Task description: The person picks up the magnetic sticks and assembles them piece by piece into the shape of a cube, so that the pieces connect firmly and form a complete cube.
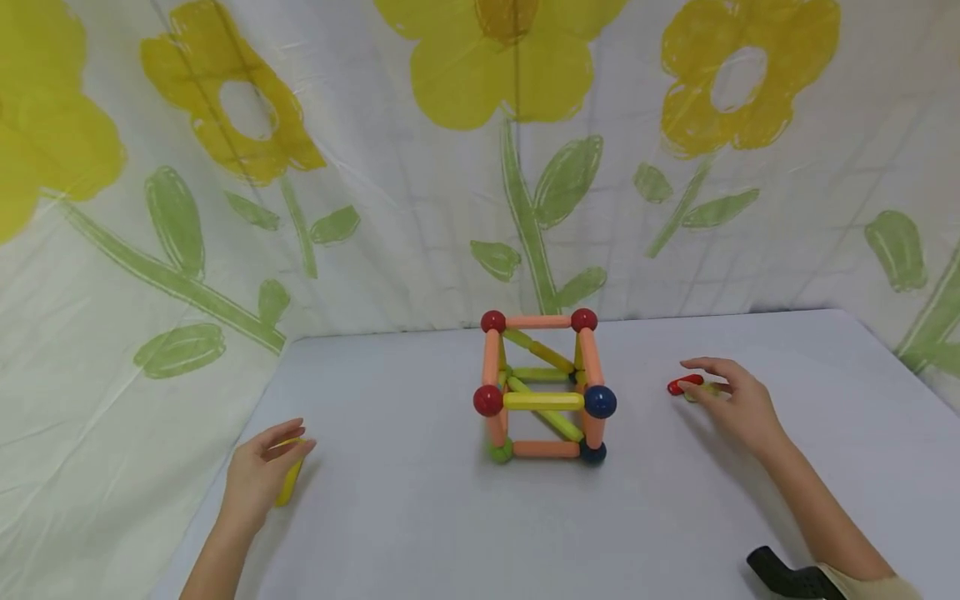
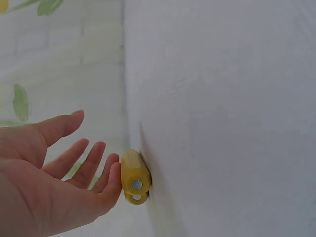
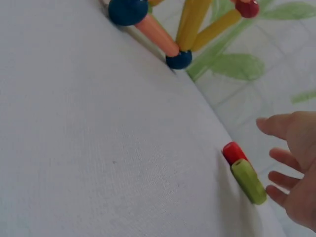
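At the table's left side my left hand is beside the yellow magnetic rods. From the left wrist view, two yellow rods lie together against the outer fingers, while thumb and index finger stand apart. Over on the right, my right hand hovers around a red magnetic rod and a green rod. These two lie side by side in the right wrist view, with a fingertip right at the green rod's end and the thumb spread away.
A cube frame of rods and balls stands mid-table between the hands, with diagonal rods inside. Behind the white table hangs a flowered curtain. A black strap-like piece sits by the right forearm.
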`<state>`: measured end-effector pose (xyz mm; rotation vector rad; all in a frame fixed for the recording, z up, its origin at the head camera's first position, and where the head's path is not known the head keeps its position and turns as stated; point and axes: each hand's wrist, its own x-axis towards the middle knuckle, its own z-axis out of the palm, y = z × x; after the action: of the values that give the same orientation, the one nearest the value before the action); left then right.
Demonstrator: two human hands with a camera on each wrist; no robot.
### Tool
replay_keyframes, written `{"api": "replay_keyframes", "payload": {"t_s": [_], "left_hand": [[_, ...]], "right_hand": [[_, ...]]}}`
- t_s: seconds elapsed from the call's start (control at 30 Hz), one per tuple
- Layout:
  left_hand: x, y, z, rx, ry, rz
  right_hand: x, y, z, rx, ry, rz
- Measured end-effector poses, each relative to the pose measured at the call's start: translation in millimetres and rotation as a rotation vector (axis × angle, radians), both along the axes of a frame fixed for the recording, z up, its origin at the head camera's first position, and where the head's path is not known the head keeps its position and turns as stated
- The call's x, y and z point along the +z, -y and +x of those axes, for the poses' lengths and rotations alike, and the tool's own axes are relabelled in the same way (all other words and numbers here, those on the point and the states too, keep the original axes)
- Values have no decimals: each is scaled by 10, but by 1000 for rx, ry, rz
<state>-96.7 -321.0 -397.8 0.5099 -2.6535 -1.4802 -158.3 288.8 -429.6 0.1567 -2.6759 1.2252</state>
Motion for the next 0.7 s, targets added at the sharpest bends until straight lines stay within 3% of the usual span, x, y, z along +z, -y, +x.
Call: {"api": "replay_keyframes", "payload": {"t_s": [0.13,0.3,0.43,0.7], "left_hand": [[-65,48,14,10,-25,0],[-110,18,12,-47,-74,7],[-121,-26,-6,-75,-47,-14],[-98,-67,14,-47,9,-146]], "right_hand": [[-39,-27,-36,-5,37,29],[-131,-66,-27,-11,29,83],[-194,-108,-11,-28,0,105],[-189,-207,9,-13,36,112]]}}
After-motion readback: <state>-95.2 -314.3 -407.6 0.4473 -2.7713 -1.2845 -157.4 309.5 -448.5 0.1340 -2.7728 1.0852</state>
